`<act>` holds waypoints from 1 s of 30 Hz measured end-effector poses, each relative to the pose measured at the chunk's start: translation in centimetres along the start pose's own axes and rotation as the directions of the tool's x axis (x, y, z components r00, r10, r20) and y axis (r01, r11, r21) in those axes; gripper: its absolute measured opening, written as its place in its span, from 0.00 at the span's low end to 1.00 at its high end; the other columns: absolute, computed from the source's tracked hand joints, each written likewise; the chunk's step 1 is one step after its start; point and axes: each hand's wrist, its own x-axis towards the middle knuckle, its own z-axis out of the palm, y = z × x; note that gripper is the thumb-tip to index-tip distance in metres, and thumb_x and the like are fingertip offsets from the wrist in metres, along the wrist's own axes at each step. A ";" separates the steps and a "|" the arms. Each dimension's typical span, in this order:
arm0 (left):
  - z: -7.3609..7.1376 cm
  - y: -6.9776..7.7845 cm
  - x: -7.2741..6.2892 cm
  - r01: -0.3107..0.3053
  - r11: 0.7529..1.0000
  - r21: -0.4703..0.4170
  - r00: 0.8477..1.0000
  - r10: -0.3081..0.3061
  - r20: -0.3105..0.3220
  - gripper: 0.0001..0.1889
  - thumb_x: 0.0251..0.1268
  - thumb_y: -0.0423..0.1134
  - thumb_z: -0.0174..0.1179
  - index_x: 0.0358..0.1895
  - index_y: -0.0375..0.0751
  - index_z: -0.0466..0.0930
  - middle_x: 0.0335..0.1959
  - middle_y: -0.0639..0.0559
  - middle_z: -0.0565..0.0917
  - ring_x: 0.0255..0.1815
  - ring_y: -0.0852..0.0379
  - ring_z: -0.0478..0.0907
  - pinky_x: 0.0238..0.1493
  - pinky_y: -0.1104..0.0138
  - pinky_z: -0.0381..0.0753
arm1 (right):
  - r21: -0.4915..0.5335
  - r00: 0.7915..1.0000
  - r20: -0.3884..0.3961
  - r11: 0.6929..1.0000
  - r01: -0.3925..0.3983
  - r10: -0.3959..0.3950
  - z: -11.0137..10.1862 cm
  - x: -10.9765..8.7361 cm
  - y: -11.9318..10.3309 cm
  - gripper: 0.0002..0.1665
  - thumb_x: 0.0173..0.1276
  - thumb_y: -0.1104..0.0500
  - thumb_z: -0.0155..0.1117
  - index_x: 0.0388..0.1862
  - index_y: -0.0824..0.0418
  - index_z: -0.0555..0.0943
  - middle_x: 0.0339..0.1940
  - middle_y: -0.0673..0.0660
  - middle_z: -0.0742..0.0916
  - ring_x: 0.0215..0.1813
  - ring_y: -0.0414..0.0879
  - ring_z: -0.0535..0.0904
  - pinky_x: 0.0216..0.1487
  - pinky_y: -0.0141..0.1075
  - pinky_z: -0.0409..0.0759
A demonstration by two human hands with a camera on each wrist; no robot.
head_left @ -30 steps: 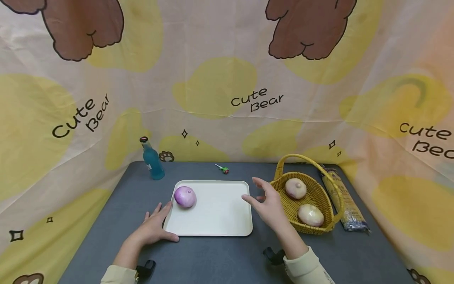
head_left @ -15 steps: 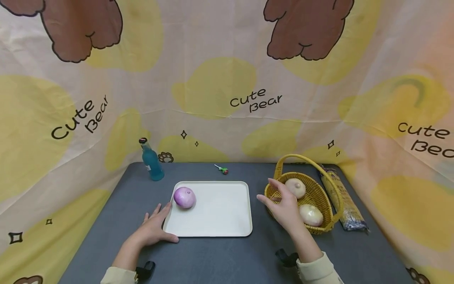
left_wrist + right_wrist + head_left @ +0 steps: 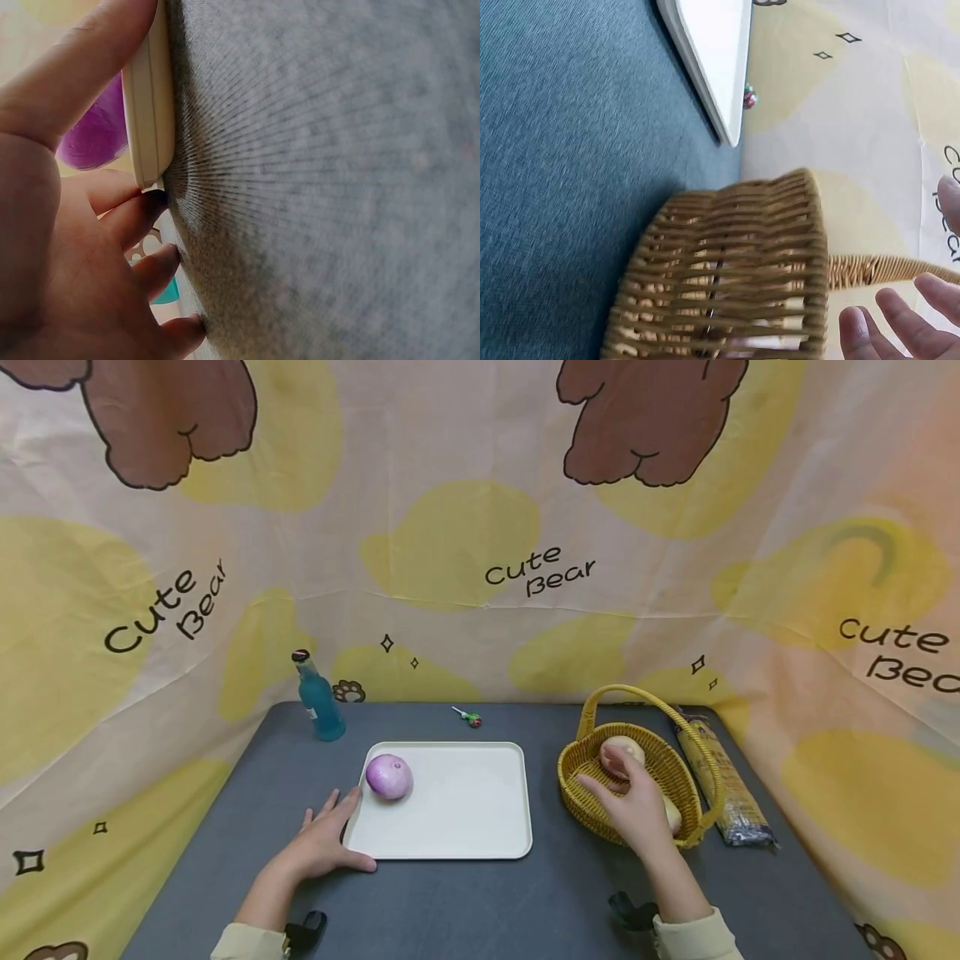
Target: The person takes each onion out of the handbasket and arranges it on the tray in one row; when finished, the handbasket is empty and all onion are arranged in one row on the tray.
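My left hand [image 3: 321, 845] rests at the left front corner of a white tray [image 3: 457, 810], thumb along the front edge and fingers spread by the left side. On the tray's left part sits a purple onion [image 3: 389, 777]. Over the yellow wicker basket [image 3: 581, 806] hovers my right hand [image 3: 637, 806], thumb and fingers apart with nothing between them. Two pale onions lie in the basket; the hand partly hides the back onion [image 3: 626, 747] and most of the front onion [image 3: 672, 815]. In the right wrist view the fingertips [image 3: 855, 326] appear above the basket's rim.
A blue bottle [image 3: 321, 703] stands at the table's back left. Behind the tray lies a lollipop [image 3: 468, 717]. A long yellow package [image 3: 727, 785] lies right of the basket, whose tall handle [image 3: 652, 693] arches over it. A printed cloth [image 3: 450, 527] hangs behind the table.
My right hand has moved right, from beside the tray's right edge to over the basket. The left hand has stayed at the tray, and the onions have not moved.
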 end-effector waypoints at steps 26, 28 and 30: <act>0.1 -0.3 0.3 -0.017 1.000 0.008 1.000 0.017 -0.003 0.71 0.35 0.64 0.80 0.81 0.35 0.48 0.81 0.33 0.52 0.82 0.29 0.37 0.72 0.28 0.28 | -0.208 0.991 0.028 0.970 -0.122 0.131 -3.6 0.4 3.3 0.41 0.66 0.53 0.73 0.74 0.64 0.68 0.69 0.71 0.75 0.67 0.68 0.72 0.60 0.61 0.73; 0.1 -0.3 0.2 -0.012 1.000 0.011 1.000 0.012 -0.002 0.71 0.35 0.64 0.80 0.81 0.35 0.48 0.81 0.33 0.52 0.82 0.29 0.37 0.72 0.28 0.28 | -0.226 0.991 0.026 0.967 -0.120 0.129 -3.6 0.5 3.4 0.40 0.66 0.57 0.73 0.74 0.64 0.69 0.70 0.72 0.73 0.69 0.70 0.69 0.63 0.64 0.70; 0.0 -0.3 0.1 -0.009 1.000 0.010 1.000 0.009 -0.001 0.71 0.35 0.64 0.80 0.81 0.35 0.48 0.81 0.32 0.52 0.82 0.29 0.37 0.72 0.28 0.28 | -0.254 0.991 0.027 0.960 -0.120 0.131 -3.6 0.6 3.4 0.39 0.66 0.59 0.72 0.73 0.64 0.69 0.71 0.73 0.72 0.71 0.71 0.67 0.66 0.66 0.67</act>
